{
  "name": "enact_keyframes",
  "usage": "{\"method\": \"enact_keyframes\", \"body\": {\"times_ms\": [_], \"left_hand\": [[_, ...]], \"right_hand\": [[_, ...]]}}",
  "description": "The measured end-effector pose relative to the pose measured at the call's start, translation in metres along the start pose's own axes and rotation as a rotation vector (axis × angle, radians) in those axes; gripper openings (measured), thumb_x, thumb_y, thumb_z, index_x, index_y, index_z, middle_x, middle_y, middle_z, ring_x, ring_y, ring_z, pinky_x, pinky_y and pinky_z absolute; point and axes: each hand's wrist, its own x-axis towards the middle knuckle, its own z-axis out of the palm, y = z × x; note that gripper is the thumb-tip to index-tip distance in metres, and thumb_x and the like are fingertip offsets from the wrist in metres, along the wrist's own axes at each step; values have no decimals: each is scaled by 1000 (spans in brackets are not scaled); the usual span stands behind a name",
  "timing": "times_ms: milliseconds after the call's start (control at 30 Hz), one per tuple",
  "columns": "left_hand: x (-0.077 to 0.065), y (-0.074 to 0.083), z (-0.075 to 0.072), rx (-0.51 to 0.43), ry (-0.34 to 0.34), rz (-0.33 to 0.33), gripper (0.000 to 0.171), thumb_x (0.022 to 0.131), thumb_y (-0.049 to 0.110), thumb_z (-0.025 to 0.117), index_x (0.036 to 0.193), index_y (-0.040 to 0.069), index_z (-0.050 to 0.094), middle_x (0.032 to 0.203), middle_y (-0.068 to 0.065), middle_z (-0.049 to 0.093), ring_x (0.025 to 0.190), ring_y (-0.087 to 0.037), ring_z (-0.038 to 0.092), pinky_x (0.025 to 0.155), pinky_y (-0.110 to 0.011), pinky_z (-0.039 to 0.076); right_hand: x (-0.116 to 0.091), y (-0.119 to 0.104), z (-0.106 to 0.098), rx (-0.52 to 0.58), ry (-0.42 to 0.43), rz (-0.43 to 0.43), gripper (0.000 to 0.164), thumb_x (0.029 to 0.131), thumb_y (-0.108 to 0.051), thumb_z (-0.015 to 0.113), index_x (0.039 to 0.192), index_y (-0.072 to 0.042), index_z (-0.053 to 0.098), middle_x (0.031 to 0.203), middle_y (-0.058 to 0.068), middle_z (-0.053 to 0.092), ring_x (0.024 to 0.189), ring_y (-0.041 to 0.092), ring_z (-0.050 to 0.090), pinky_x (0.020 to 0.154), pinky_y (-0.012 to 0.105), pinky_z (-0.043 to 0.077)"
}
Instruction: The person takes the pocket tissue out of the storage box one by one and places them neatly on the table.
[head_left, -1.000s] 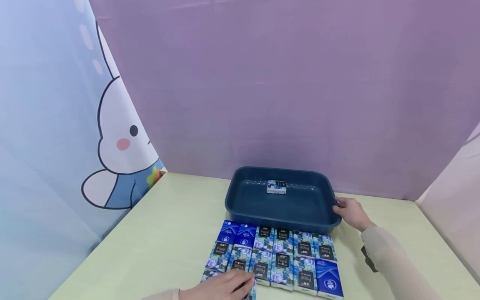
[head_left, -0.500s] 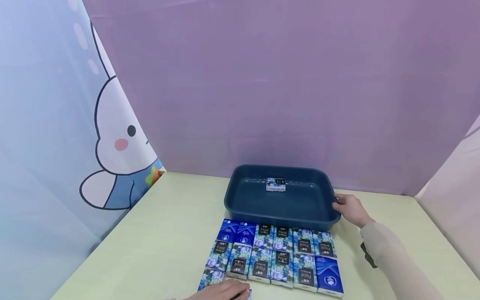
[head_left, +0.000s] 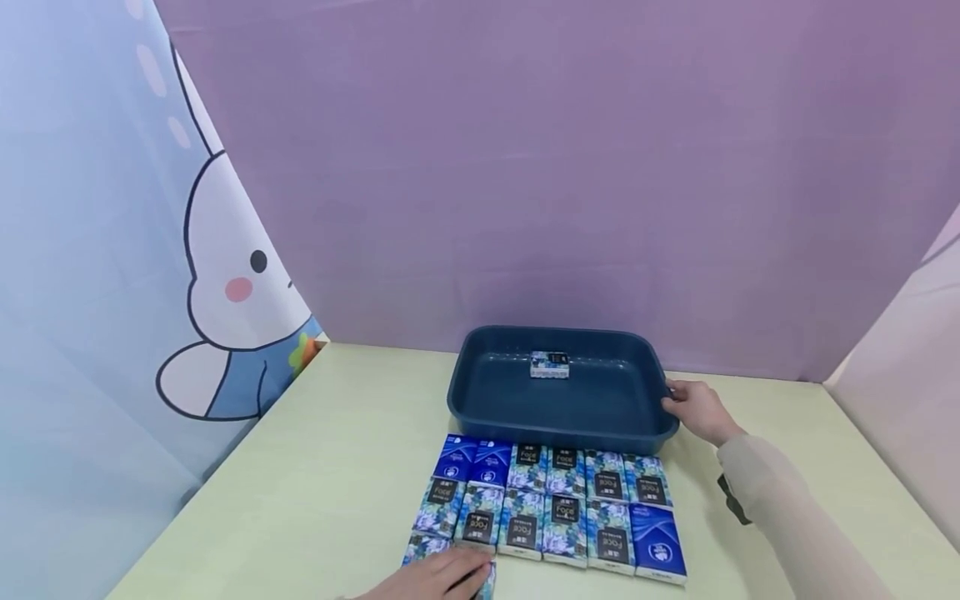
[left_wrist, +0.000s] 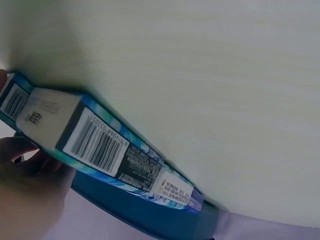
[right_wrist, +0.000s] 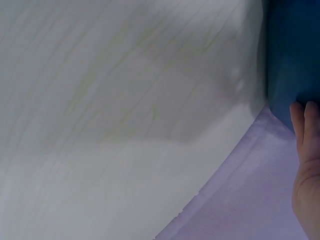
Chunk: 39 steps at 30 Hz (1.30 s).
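My left hand (head_left: 431, 577) is low in the head view, its fingers and thumb pinching a floral tissue pack (head_left: 487, 582) at the near end of the packs. Much of that pack is hidden under the fingers. Another floral pack (head_left: 426, 547) lies just left of it. In the left wrist view, a pack with a barcode side (left_wrist: 100, 145) stands close beyond the thumb. My right hand (head_left: 702, 412) grips the right rim of a dark blue plastic tub (head_left: 562, 437); in the right wrist view its fingers (right_wrist: 311, 117) lie along the tub's outer wall.
Two rows of tissue packs lie flat in front of the tub, mostly floral, with several plain blue ones (head_left: 660, 542). One floral pack (head_left: 550, 365) sits inside the tub. A purple cloth (head_left: 555, 167) hangs behind the pale table (head_left: 315, 467).
My left hand dips toward me with its pack, then comes back forward against the rows. My right hand stays on the tub's rim. The head view shifts slightly.
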Motion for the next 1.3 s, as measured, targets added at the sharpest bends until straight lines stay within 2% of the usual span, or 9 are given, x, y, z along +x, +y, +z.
{"method": "enact_keyframes", "body": {"times_ms": [100, 200, 333, 467, 533, 733, 933, 1133, 1300], "left_hand": [[2, -3, 0, 22, 6, 2, 56, 97, 46, 31, 137, 8, 42, 138, -5, 44, 124, -12, 45, 95, -19, 43], [4, -4, -1, 26, -20, -5, 57, 97, 48, 29, 138, 10, 41, 140, -3, 42, 123, -11, 45, 94, -19, 44], [6, -5, -4, 24, -86, -18, 59, 97, 50, 23, 138, 11, 42, 140, -2, 43, 124, -11, 46, 92, -19, 45], [8, -6, -10, -6, -167, -56, 64, 96, 53, 18, 138, 12, 43, 141, -1, 43, 126, -13, 45, 92, -20, 46], [8, -6, -11, -21, -186, -78, 65, 96, 54, 17, 137, 12, 43, 141, -2, 43, 126, -13, 45, 91, -20, 46], [8, -2, -10, -39, -167, -113, 65, 96, 55, 18, 136, 11, 44, 140, -2, 45, 125, -13, 46, 90, -21, 47], [9, -2, -11, -33, -169, -117, 66, 96, 55, 17, 137, 12, 44, 140, -2, 44, 126, -13, 46, 91, -22, 47], [8, -2, -11, -23, -160, -116, 65, 96, 54, 17, 136, 13, 45, 140, -1, 45, 125, -11, 46, 91, -22, 47], [8, -2, -10, -13, -139, -121, 62, 96, 53, 19, 134, 14, 48, 136, 0, 49, 122, -10, 49, 89, -22, 48]], "right_hand": [[1, 1, 0, -3, 5, -1, 50, 92, -10, 48, 131, 18, 33, 123, 38, 46, 109, 46, 52, 84, 50, 48], [2, 3, 1, -9, 15, 3, 50, 92, -9, 47, 131, 18, 33, 123, 38, 46, 108, 46, 53, 84, 49, 49], [2, 4, 2, -2, 20, 17, 49, 93, -9, 47, 132, 17, 33, 123, 37, 46, 109, 45, 53, 85, 49, 48], [2, 4, 3, 8, 19, 24, 50, 93, -10, 46, 133, 16, 33, 122, 37, 48, 107, 45, 54, 85, 50, 48], [1, 4, 4, 6, 20, 26, 50, 93, -10, 46, 134, 15, 32, 120, 36, 50, 106, 44, 56, 85, 50, 48], [0, 3, 5, 13, 14, 37, 52, 93, -11, 46, 136, 14, 30, 118, 36, 51, 104, 43, 58, 84, 51, 48], [0, 3, 3, 25, 12, 49, 57, 93, -13, 46, 138, 13, 24, 122, 39, 47, 108, 46, 54, 86, 52, 47], [-1, 2, 2, 0, 26, 0, 52, 93, -12, 47, 135, 15, 30, 116, 37, 53, 100, 42, 59, 82, 51, 49], [-2, 0, 4, 3, 31, -4, 51, 93, -11, 48, 134, 15, 32, 115, 36, 54, 100, 41, 60, 82, 50, 50]]}}
